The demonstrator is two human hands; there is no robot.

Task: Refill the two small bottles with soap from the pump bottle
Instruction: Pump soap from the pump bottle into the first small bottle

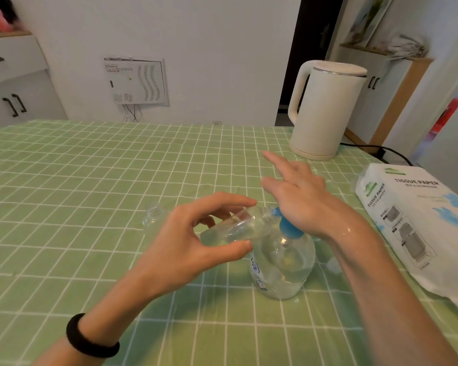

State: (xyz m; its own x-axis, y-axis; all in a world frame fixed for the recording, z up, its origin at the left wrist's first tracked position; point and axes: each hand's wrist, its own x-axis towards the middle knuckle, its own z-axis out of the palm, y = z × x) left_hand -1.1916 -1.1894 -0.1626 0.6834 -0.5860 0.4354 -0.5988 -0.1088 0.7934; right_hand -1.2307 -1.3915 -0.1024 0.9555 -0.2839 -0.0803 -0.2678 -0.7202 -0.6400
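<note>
A clear pump bottle with a blue pump head stands near the middle of the table. My right hand presses the pump head with its palm, fingers straight and spread. My left hand grips a small clear bottle, tilted on its side with its mouth at the pump's nozzle. A second small clear bottle stands uncapped just left of my left hand.
A cream electric kettle stands at the back right with its black cord trailing right. A pack of tissue paper lies at the right edge. A small clear cap-like thing sits behind my right forearm. A green checked cloth covers the table.
</note>
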